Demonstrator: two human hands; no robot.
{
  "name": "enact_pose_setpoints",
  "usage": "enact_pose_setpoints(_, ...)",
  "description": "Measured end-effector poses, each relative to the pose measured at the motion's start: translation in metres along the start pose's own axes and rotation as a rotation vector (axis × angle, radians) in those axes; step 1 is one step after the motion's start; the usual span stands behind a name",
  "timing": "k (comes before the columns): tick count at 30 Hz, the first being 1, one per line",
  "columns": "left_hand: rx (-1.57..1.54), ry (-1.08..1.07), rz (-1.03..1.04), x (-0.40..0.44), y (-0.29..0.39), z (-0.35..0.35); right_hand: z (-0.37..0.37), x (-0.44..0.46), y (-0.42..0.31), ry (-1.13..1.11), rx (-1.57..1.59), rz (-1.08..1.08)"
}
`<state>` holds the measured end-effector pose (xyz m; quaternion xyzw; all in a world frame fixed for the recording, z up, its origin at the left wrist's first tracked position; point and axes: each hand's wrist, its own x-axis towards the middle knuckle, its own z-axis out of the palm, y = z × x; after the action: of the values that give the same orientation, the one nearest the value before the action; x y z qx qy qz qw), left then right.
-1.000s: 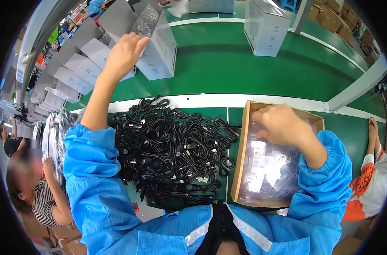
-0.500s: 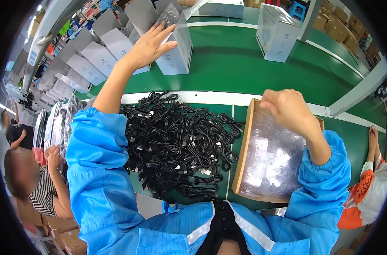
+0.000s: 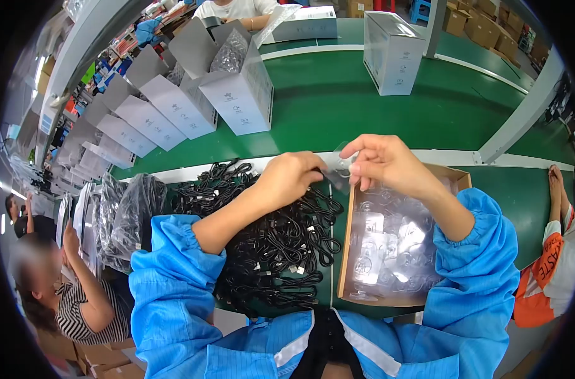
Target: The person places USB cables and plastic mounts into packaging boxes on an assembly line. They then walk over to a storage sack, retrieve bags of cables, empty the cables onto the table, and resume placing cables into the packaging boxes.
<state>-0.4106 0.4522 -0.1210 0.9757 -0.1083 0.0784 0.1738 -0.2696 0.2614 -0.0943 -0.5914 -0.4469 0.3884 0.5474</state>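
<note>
My right hand (image 3: 388, 165) pinches a thin clear plastic piece (image 3: 341, 165) above the back edge of the table. From the other side my left hand (image 3: 290, 181) has its fingers closed at the near edge of that same piece. Below my right forearm is an open cardboard box (image 3: 346, 256) holding many clear moulded plastic pieces (image 3: 395, 252). A heap of coiled black USB cables (image 3: 268, 243) lies under and beside my left forearm.
Open white boxes (image 3: 240, 104) with bubble wrap stand in a row at the back left. A closed white box (image 3: 398, 57) is on the green surface (image 3: 325, 88). Grey plastic bags (image 3: 136, 211) lie left. People sit left, right and across; a metal post (image 3: 527, 117) rises right.
My left hand has come down from the open white box to meet my right hand. The right hand has moved left from over the cardboard box, and the clear piece now shows between them.
</note>
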Motion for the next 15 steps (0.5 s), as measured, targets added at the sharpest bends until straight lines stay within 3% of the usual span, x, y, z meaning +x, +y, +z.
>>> enact_pose_setpoints(3,-1.168,-0.009,-0.454,-0.003,0.004,-0.013,0.014,0.004,0.001,0.004,0.105,-0.016)
enact_pose_setpoints(4,-1.153,0.009,-0.461,-0.005,0.009,-0.018,0.017,0.005,0.003,0.086,0.102,-0.009)
enact_pose_setpoints(6,-1.416,0.010,-0.381,-0.006,0.024,-0.024,0.027,0.005,0.006,0.249,0.097,0.005)
enact_pose_setpoints(10,-1.184,0.101,-0.308,-0.009,0.031,-0.018,0.050,0.003,-0.001,0.301,-0.071,-0.021)
enact_pose_setpoints(14,-1.126,0.174,-0.390,-0.018,0.015,-0.044,0.065,-0.002,-0.009,0.227,0.079,-0.113)
enact_pose_setpoints(15,-0.983,0.349,-0.328,-0.022,0.007,-0.061,0.065,0.000,-0.008,0.223,0.082,-0.118)
